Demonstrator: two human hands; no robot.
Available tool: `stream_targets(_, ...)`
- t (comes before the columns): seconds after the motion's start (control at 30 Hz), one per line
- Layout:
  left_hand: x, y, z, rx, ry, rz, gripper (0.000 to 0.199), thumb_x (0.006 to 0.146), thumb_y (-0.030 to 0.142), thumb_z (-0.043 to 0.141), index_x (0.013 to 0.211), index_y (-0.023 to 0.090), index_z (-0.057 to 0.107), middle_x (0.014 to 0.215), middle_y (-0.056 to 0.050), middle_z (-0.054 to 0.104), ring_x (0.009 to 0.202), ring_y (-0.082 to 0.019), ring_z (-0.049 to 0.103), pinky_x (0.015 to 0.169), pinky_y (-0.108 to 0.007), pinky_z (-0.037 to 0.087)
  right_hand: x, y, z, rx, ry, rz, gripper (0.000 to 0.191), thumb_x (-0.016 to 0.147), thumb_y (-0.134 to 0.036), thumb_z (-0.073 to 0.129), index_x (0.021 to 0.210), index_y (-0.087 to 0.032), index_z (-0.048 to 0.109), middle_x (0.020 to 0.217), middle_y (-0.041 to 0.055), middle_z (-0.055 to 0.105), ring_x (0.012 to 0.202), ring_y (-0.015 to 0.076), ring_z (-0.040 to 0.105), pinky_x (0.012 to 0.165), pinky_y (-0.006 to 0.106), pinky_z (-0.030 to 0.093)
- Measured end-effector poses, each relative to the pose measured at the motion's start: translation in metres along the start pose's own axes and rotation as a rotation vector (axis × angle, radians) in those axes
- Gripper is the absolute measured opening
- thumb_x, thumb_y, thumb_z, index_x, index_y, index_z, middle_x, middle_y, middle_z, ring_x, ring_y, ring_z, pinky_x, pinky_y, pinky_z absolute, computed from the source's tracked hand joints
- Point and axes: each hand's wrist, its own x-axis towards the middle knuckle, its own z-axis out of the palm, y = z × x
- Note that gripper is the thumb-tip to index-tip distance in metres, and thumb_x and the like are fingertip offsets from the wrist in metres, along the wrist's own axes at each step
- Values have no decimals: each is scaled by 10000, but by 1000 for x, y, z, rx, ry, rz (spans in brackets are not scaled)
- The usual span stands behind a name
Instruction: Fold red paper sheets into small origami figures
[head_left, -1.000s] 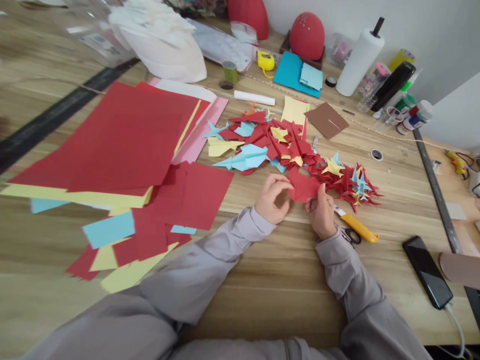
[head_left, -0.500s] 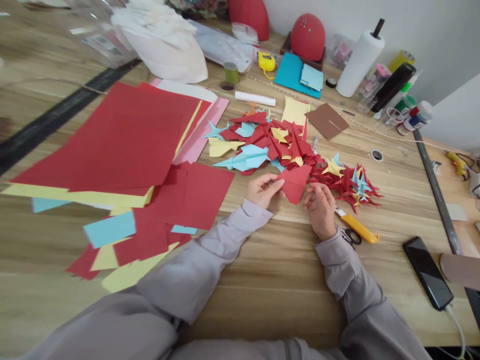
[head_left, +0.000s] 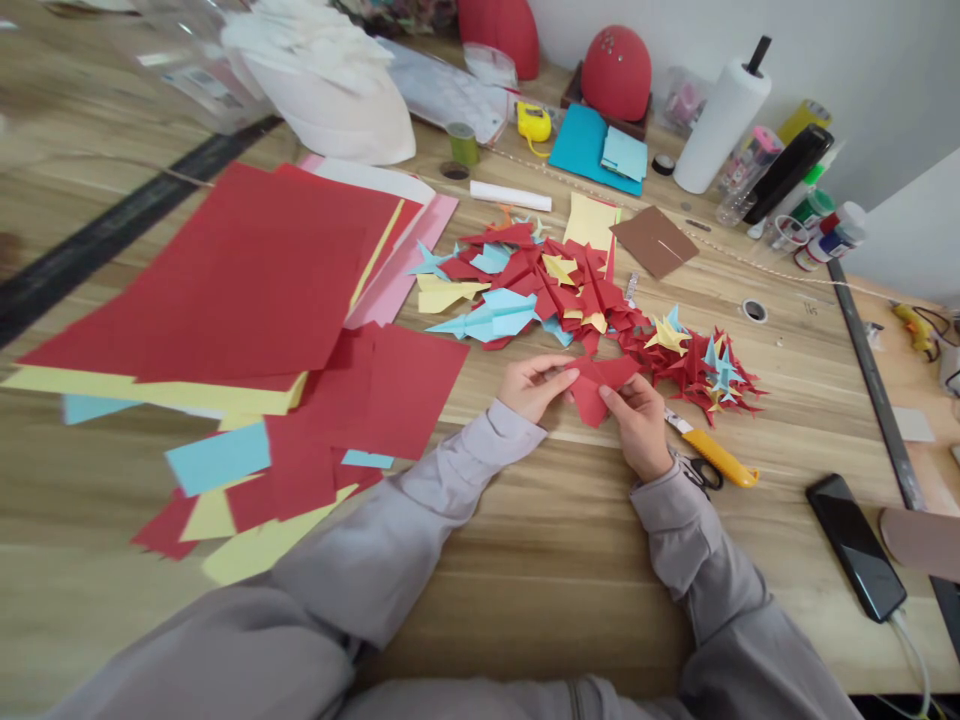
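A small folded red paper (head_left: 590,400) is held between my two hands, above the wooden table (head_left: 540,560). My left hand (head_left: 532,388) pinches its left side between thumb and fingers. On the right side, my right hand (head_left: 637,415) grips it with the thumb in front. Just behind the paper lies a pile of folded red, blue and yellow pieces (head_left: 547,280). More pointed red folded pieces (head_left: 690,365) are heaped to the right of it. A yellow-handled cutter (head_left: 718,457) and black scissors (head_left: 701,474) rest beside my right wrist.
Large red sheets (head_left: 247,270) and cut paper pieces cover the left side. A black phone (head_left: 855,545) with a cable lies at the right. At the back stand a white roll (head_left: 721,128), several bottles, a tape measure (head_left: 533,122) and blue paper (head_left: 585,150).
My right hand has moved left and closed on the red paper, which it was not gripping before. The paper now shows a different folded shape and sits slightly lower.
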Motion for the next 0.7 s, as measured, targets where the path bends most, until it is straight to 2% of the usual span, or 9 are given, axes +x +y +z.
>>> stream_targets(0.13, 1, -2, -2, -5, 2, -49, 298, 519, 342, 785, 699, 124, 692, 513, 6, 611, 374, -86, 517, 406, -225, 438, -2, 1, -2, 6, -23, 10, 191, 689, -336, 695, 833, -222, 643, 715, -4, 656, 637, 135, 596, 542, 245, 492)
stream_targets(0.23, 0, 0, -2, 17, -23, -78, 290, 506, 337, 791, 671, 120, 691, 488, 5, 601, 345, -83, 493, 380, -224, 424, -2, 2, -3, 22, -16, 5, 187, 679, -315, 712, 831, -219, 665, 769, 4, 680, 688, 143, 614, 617, 271, 515)
stream_targets(0.4, -2, 3, 1, 12, -67, -1, 376, 521, 342, 789, 818, 126, 703, 548, 5, 624, 427, -96, 540, 464, -242, 484, 1, 7, -3, 64, 72, -15, 179, 679, -307, 716, 823, -215, 663, 795, 3, 691, 694, 134, 617, 628, 265, 513)
stream_targets(0.57, -1, 2, -1, 84, -46, 22, 273, 522, 327, 788, 674, 121, 692, 505, -9, 624, 438, -95, 543, 468, -221, 471, 1, 9, -4, 72, 71, 9, 209, 656, -317, 735, 809, -199, 656, 797, 7, 695, 699, 140, 623, 664, 280, 518)
stream_targets(0.7, 0, 2, -4, 118, -56, 26, 278, 529, 343, 779, 672, 122, 691, 493, -9, 621, 422, -100, 535, 453, -227, 463, 0, 5, -3, 73, 26, 4, 246, 636, -303, 753, 841, -207, 658, 826, 3, 699, 737, 148, 628, 700, 295, 523)
